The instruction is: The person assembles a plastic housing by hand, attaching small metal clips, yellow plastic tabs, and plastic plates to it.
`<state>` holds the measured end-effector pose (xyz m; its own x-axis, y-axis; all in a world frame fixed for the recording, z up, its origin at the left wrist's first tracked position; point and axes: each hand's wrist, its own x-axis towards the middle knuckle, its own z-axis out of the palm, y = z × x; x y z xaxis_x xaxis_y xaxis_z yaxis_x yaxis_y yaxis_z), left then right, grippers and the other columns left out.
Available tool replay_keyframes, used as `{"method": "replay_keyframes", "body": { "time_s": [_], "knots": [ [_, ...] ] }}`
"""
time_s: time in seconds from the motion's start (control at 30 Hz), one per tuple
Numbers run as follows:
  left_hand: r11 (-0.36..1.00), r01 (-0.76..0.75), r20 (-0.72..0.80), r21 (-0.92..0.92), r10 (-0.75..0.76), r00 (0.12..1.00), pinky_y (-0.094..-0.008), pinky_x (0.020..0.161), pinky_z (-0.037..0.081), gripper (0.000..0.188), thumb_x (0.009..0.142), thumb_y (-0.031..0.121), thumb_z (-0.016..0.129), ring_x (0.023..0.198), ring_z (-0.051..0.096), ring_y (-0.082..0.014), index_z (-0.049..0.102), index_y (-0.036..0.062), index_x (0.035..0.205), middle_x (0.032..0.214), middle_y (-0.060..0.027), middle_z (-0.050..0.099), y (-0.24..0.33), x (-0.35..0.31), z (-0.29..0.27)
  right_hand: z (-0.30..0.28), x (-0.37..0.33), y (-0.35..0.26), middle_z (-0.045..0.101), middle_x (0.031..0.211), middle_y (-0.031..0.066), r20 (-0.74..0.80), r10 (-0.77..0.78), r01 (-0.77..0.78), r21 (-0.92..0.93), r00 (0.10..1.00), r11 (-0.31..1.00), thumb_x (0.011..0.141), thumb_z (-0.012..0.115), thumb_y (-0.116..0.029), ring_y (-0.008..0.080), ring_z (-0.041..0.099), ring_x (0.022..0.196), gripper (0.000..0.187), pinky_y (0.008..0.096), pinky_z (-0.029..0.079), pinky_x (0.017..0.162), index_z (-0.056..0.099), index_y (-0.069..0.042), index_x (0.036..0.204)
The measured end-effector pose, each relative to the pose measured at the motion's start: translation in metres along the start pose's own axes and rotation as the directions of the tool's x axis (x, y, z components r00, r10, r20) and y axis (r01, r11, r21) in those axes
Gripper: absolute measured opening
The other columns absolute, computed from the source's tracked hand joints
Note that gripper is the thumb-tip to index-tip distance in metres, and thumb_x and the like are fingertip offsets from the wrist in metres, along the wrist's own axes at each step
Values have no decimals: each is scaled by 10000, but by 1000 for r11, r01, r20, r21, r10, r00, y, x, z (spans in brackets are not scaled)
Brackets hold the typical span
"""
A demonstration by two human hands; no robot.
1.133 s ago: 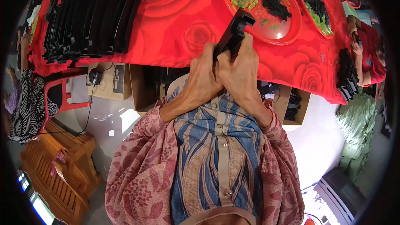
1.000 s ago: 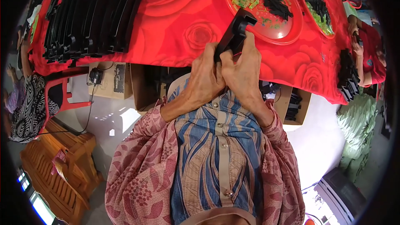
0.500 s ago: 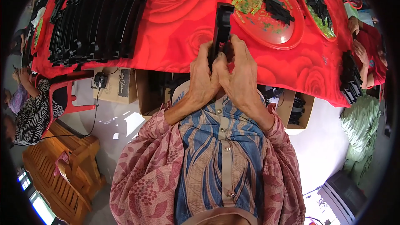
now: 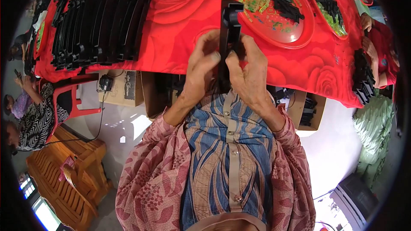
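Over the table's front edge, a long black plastic part (image 4: 230,23) stands out away from me between my two hands. My left hand (image 4: 199,66) has its fingers curled along the part's left side, with the thumb against it. On the other side, my right hand (image 4: 249,69) grips the part, its thumb pressed near the channel and its fingers wrapped behind. The lower end of the part is partly hidden between my hands. To the left, a row of similar black parts (image 4: 102,25) lies packed side by side.
A red oval tray (image 4: 295,38) holds yellow-green clear pieces (image 4: 254,0) and small black pieces (image 4: 287,8). A second red tray (image 4: 340,34) lies at the right, near another person's hand (image 4: 370,49). Cardboard boxes (image 4: 122,90) stand under the table. A red chair (image 4: 79,96) is at the left.
My hands have moved apart along the black part: the left thumb has shifted left and the right thumb up. More of the part's lower length now shows between them.
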<state>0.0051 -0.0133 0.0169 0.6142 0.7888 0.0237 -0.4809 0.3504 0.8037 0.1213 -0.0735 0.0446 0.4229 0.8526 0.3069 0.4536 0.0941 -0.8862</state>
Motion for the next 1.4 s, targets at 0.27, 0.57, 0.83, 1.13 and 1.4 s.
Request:
{"method": "replay_keyframes", "body": {
  "time_s": [0.27,0.57,0.83,1.13,1.4],
  "knots": [
    [995,-13,-176,-96,-4,984,-336,806,485,478,1040,432,393,857,614,-221,539,11,1212,951,-119,619,52,47,-7,20,-1,-2,536,876,215,189,42,-42,0,981,999,861,566,2,369,571,761,193,424,460,662,531,57,1042],
    [950,-112,-251,-290,38,967,-321,657,443,355,1015,400,476,672,504,-181,493,60,912,727,-54,488,37,54,-33,34,-3,-6,623,789,265,198,-47,73,-123,979,990,885,604,-48,406,638,674,172,446,477,561,589,73,1005],
    [946,-124,-347,-298,13,938,-316,647,457,342,1020,381,471,667,508,-183,486,57,910,723,-58,493,33,52,-36,22,-1,-6,629,877,201,155,-369,400,-331,916,855,843,691,-90,336,649,724,321,409,527,558,598,7,1134],
    [946,-52,-384,-321,-80,920,-323,626,478,344,1034,363,433,638,534,-188,488,59,883,702,-59,504,22,58,-43,20,-24,-1,558,951,158,398,-306,475,-451,865,755,844,701,-150,299,623,827,460,381,548,633,546,9,1248],
    [946,-9,-383,-323,-122,916,-328,604,478,348,1034,365,414,621,529,-194,484,57,887,671,-45,478,13,62,-47,19,-25,1,533,918,147,432,-195,405,-472,881,784,849,704,-119,304,622,764,495,392,513,594,536,-1,1299]
  ]
}}
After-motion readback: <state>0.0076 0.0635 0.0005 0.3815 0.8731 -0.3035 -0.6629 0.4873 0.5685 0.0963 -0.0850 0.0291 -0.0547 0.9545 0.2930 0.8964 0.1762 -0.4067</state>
